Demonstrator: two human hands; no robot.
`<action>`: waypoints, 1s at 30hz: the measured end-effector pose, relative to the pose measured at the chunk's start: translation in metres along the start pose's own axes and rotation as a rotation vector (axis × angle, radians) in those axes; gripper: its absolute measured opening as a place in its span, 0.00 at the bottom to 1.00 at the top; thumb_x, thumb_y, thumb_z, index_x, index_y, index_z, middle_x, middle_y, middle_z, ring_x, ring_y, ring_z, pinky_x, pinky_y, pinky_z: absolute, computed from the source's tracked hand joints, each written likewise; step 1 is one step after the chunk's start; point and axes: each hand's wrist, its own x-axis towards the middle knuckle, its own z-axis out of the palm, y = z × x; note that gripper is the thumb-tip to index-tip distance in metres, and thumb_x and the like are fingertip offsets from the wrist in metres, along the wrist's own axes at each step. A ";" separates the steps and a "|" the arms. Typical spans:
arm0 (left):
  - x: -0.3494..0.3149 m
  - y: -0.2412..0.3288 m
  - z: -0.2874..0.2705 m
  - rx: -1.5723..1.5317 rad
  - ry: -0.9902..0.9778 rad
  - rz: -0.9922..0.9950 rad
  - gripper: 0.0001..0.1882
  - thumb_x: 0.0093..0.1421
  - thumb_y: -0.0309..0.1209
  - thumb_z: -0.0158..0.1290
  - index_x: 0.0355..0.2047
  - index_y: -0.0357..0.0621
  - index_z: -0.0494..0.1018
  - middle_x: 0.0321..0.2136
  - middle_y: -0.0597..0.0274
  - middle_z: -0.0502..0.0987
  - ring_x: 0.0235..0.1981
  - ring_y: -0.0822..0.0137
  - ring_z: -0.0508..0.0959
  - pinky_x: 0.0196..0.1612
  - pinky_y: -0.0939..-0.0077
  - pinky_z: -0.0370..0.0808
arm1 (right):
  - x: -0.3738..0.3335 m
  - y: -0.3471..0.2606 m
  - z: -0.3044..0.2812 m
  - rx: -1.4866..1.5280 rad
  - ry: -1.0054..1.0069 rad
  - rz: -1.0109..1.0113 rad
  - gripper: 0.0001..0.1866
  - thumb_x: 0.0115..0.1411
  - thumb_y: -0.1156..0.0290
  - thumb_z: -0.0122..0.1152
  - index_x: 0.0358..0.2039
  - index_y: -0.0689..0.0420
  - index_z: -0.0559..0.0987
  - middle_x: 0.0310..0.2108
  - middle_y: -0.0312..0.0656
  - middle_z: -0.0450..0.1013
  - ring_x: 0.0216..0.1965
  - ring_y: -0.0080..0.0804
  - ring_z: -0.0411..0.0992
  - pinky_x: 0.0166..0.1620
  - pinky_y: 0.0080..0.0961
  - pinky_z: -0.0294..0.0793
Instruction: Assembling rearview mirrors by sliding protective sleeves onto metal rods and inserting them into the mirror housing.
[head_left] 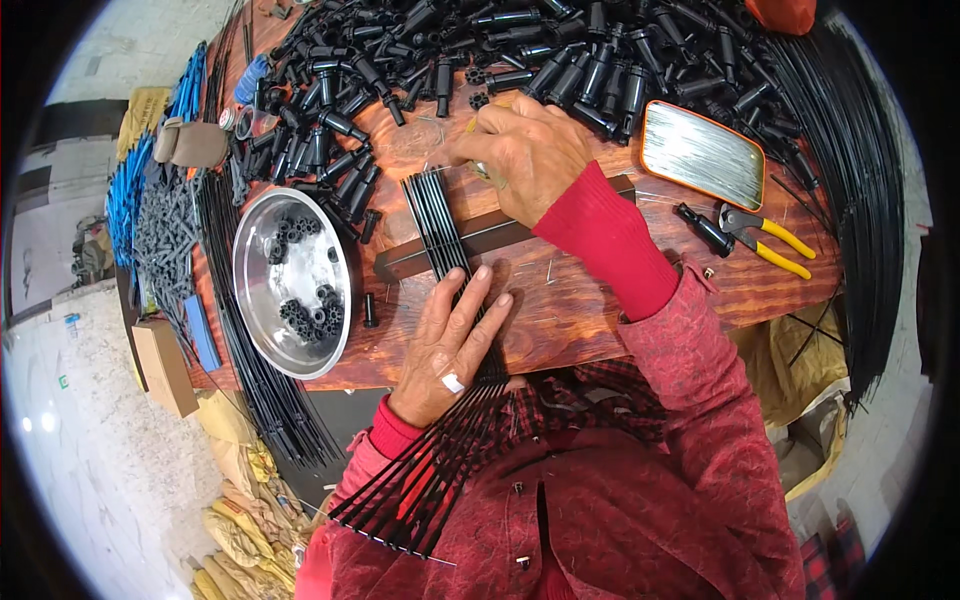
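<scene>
A row of thin black ribs [432, 215], like umbrella ribs, runs across a dark bar [400, 262] on the wooden table and fans out over my lap. My left hand [448, 345] lies on the ribs on the near side of the bar, fingers stretched out and spread. At the far ends of the ribs, my right hand [525, 155] is closed, with a bit of yellow and a bit of metal showing at its fingers. What it holds is mostly hidden. A thin wire [445, 168] shows between that hand and the rib ends.
Black plastic tubular parts [600, 80] are heaped at the back. A metal bowl [345, 290] with small black notched pieces stands left. Right are an orange-rimmed tray [650, 150] of thin wires, yellow-handled pliers [785, 250] and long black ribs [870, 200]. Grey parts [165, 230] lie far left.
</scene>
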 end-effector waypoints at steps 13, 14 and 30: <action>0.000 0.000 -0.001 -0.041 0.002 -0.005 0.40 0.52 0.52 0.60 0.62 0.45 0.68 0.67 0.48 0.59 0.64 0.40 0.61 0.64 0.50 0.63 | 0.000 -0.005 0.002 -0.006 0.076 -0.021 0.14 0.51 0.76 0.64 0.37 0.43 0.85 0.30 0.30 0.71 0.39 0.34 0.71 0.42 0.33 0.73; 0.000 0.000 -0.001 -0.041 0.005 -0.004 0.40 0.52 0.52 0.60 0.62 0.45 0.68 0.67 0.48 0.59 0.64 0.40 0.61 0.64 0.50 0.63 | 0.000 -0.006 0.003 -0.006 0.076 -0.019 0.14 0.51 0.76 0.64 0.37 0.43 0.85 0.30 0.30 0.71 0.39 0.34 0.71 0.42 0.33 0.73; 0.000 -0.001 -0.001 -0.047 0.004 -0.010 0.41 0.53 0.53 0.60 0.63 0.45 0.68 0.67 0.48 0.59 0.66 0.42 0.61 0.65 0.50 0.62 | 0.001 -0.009 0.019 0.025 0.158 -0.022 0.13 0.51 0.77 0.65 0.36 0.45 0.85 0.27 0.32 0.68 0.35 0.33 0.69 0.40 0.31 0.73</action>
